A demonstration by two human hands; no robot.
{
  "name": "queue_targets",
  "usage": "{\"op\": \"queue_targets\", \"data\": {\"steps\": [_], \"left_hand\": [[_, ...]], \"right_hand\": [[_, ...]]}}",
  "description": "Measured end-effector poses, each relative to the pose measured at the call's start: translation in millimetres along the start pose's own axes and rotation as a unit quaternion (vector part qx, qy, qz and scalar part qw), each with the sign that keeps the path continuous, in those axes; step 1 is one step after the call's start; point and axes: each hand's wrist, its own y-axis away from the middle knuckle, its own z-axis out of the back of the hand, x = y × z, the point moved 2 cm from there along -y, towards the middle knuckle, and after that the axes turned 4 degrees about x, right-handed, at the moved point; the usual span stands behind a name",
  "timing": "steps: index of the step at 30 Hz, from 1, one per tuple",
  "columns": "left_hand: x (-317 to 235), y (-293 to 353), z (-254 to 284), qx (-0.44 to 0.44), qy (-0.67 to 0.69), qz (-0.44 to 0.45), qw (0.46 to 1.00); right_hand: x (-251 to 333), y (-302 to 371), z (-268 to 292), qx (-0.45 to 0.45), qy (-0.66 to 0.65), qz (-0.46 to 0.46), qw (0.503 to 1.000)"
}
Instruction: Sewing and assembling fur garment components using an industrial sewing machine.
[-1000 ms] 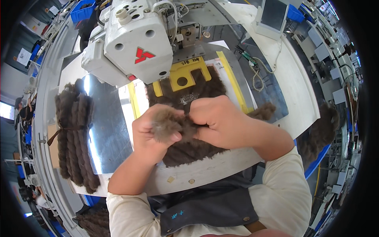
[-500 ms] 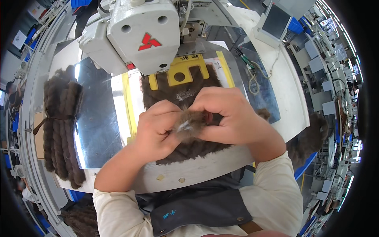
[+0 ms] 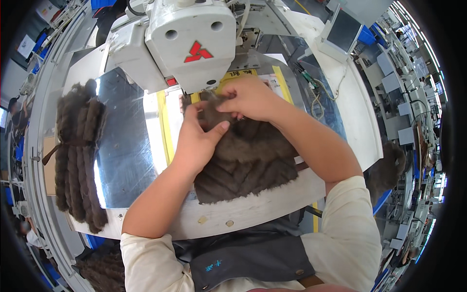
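Observation:
A brown fur panel (image 3: 248, 168) lies beneath the white sewing machine head (image 3: 192, 41), its pale ragged edge towards me. Over its far part, below the needle area, a small brown fur piece (image 3: 213, 116) sits between my hands. My left hand (image 3: 197, 141) curves round the near left side of this piece, thumb and forefinger bent against it. From the right, my right hand (image 3: 250, 100) pinches its far right part with thumb and fingers. A yellow clamp plate (image 3: 238, 74) shows just beyond my right hand, which covers most of it.
Left of the machine a tied bundle of brown fur strips (image 3: 80, 155) lies beside a shiny metal plate (image 3: 124, 151). At right are green-handled snips (image 3: 306, 75) with a cord and a screen box (image 3: 342, 30). More fur (image 3: 386, 168) hangs beyond the table's right edge.
Both hands have moved away from me with the small fur piece, from over the panel's middle to under the machine head. The yellow plate is now mostly covered.

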Motion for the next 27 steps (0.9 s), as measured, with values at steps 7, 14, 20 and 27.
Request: {"op": "queue_targets", "data": {"steps": [7, 14, 20, 27], "left_hand": [[-10.9, -2.9, 20.6, 0.03, -0.374, -0.178, 0.91], [-20.7, -4.6, 27.1, 0.074, -0.561, -0.25, 0.786], [-21.9, -22.6, 29.3, 0.092, -0.604, -0.243, 0.754], [-13.3, -35.5, 27.7, 0.077, -0.643, -0.242, 0.723]], "right_hand": [[-25.8, -50.4, -14.9, -0.047, 0.15, 0.102, 0.982], [-32.0, -55.6, -9.8, -0.13, 0.23, 0.113, 0.958], [-43.7, -70.7, -5.7, -0.122, 0.258, 0.114, 0.952], [-51.5, -80.7, 3.5, -0.073, 0.234, 0.095, 0.965]]}}
